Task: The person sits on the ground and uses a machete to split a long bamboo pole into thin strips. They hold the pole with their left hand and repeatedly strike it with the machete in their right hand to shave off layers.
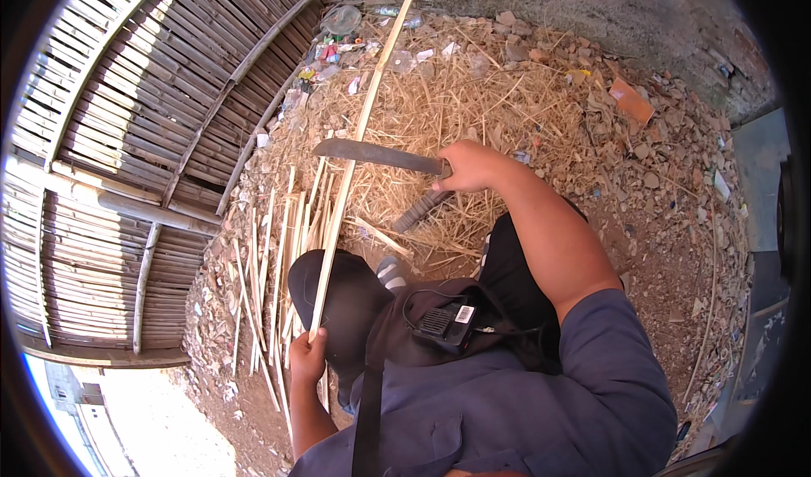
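Observation:
My left hand (307, 357) is closed around the near end of a long, pale bamboo strip (365, 115), which slants up and away past my knee. In my right hand (475, 166) is a machete (380, 155), gripped by the handle, its broad dark blade pointing left. The blade crosses the strip near its middle; whether they touch I cannot tell. Below the blade a dark, ridged, rod-shaped piece (422, 211) lies on the shavings. Several split bamboo strips (283, 257) lie on the ground beside my left leg.
Bamboo shavings (507, 105) are heaped ahead, with litter (325, 59) at the far left. A slatted bamboo wall (127, 139) stands on the left, a brick wall (574, 12) at the back. A broken orange tile (632, 101) lies at the right. A black device (445, 325) rests on my lap.

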Motion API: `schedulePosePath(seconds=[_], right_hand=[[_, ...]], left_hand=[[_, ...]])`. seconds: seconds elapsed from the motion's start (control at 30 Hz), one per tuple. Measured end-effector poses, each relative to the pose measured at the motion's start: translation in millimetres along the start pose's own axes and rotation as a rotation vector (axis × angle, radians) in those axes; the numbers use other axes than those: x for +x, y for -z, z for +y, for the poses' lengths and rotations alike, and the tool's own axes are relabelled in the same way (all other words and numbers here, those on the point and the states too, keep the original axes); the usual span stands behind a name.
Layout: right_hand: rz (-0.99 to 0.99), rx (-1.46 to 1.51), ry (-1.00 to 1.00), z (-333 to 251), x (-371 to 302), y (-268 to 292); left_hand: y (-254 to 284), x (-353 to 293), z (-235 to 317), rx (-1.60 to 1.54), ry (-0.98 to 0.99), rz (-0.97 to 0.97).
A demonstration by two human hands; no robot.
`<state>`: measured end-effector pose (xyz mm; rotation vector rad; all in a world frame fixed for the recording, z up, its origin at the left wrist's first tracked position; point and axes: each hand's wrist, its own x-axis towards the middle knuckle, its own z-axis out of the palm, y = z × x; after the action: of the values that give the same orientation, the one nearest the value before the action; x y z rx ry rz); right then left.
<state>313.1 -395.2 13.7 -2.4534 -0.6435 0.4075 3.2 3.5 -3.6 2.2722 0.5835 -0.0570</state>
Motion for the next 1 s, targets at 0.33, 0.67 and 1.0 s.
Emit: schedulePosePath(seconds=[0.33, 0.67, 1.0], right_hand=[[-0.015, 0.030, 0.010, 2.7, 1.5, -0.6], [-0.012, 0.036, 0.002, 2.3, 0.9, -0.9], [-0.033, 0.059, 0.003, -1.7, -2.8, 1.3]], left_hand=[[-1.0, 4.5, -12.3, -0.042, -0.010, -0.013], [-1.9, 4.1, -12.6, -0.044, -0.026, 0.002], [-4.0, 6.2, -20.6, -0.079, -0.011, 0.006]])
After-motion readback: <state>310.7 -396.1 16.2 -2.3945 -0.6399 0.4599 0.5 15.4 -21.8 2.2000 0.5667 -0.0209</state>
